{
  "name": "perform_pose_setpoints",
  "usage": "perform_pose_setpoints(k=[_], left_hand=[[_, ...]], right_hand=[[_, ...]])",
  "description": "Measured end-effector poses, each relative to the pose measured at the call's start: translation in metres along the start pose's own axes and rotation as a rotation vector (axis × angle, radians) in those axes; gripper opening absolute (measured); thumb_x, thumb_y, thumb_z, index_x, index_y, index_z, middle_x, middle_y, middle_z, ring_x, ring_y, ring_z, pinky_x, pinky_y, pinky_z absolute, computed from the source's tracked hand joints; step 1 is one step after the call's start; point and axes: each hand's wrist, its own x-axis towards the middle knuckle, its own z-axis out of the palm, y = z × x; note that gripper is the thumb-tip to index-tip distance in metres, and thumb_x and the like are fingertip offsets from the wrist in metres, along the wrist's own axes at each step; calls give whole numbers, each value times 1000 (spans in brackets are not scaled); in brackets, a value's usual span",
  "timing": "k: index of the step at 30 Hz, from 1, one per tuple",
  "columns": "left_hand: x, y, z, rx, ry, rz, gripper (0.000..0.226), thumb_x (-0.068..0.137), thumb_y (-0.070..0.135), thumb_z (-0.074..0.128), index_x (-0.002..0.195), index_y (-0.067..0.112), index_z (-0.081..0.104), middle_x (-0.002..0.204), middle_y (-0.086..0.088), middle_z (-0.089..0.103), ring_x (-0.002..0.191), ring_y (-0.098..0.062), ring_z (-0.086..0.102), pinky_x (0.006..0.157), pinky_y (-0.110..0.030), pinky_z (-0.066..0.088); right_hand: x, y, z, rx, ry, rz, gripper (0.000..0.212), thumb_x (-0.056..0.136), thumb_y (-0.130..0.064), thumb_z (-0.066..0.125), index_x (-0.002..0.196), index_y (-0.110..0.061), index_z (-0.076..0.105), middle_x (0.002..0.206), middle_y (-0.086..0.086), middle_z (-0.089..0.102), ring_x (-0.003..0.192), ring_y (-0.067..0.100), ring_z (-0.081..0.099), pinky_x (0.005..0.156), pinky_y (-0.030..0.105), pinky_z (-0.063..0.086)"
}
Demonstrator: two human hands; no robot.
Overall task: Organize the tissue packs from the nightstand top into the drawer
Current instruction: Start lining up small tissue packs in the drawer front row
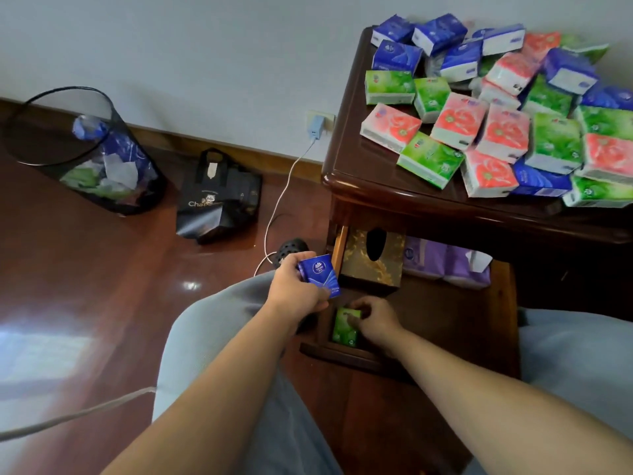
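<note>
Fingers of the left hand curl round a blue pack above the drawer; the right hand pinches a green pack inside it.

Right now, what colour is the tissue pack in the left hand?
Blue tissue pack, held by the left hand; head view.

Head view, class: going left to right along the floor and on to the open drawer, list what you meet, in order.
Mesh bin → black bag → blue pack in the left hand → gold tissue box → purple packs.
</note>
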Motion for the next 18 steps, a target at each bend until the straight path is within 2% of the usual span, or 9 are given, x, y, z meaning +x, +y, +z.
perform_pose_setpoints(k=[3, 7, 10, 13, 14, 16, 18], left_hand=[[1, -1, -1, -19, -16, -12, 72, 76, -14, 81, 130, 27, 54, 113, -9, 71, 96, -24, 75, 62, -30, 61], [1, 0, -2, -27, -26, -19, 68, 78, -9, 83, 127, 31, 56, 115, -7, 71, 97, -22, 75, 63, -32, 62], [-2, 1, -2, -25, -15, -16, 59, 82, -3, 82, 123, 31, 58, 115, -6, 70, 97, -24, 75, 63, -32, 63], [-6, 4, 2, -38, -27, -11, 39, 90, 5, 78, 117, 28, 61, 110, -8, 71, 83, -20, 78, 60, -35, 63], [-8, 4, 4, -40, -37, -11, 32, 92, 9, 77, 114, 27, 63, 108, -8, 72, 80, -19, 79, 60, -36, 63], [-10, 6, 10, -34, -58, -2, 20, 96, 16, 73, 112, 25, 65, 105, -11, 73, 78, -19, 79, 60, -40, 64], [-13, 6, 15, -13, -69, 11, 12, 101, 20, 67, 113, 24, 67, 104, -13, 72, 77, -21, 78, 61, -44, 65]], right_hand=[[5, -3, 3, -84, 2, 15, 34, 86, -13, 84, 118, -10, 74, 117, 8, 74, 109, 24, 69, 92, 30, 52], [5, -7, 4, -177, 0, -27, 29, 87, -16, 82, 115, -15, 76, 115, 4, 76, 108, 20, 69, 93, 30, 53], [5, -8, -2, -182, -50, -53, 26, 93, -10, 72, 119, -13, 77, 118, 6, 76, 110, 22, 69, 89, 27, 52], [0, -14, -20, -88, -141, -31, 30, 99, -7, 64, 128, -5, 71, 118, 11, 73, 94, 19, 66, 67, 17, 46], [-3, -19, -29, -46, -156, -13, 31, 101, -10, 64, 131, -5, 68, 118, 12, 73, 89, 16, 64, 65, 16, 45], [-13, -30, -48, 71, -162, 7, 28, 105, -22, 59, 130, -11, 69, 120, 10, 75, 86, 16, 64, 67, 21, 48], [-28, -41, -67, 324, -216, 11, 28, 108, -33, 54, 125, -18, 71, 117, 8, 77, 86, 19, 69, 73, 29, 54]])
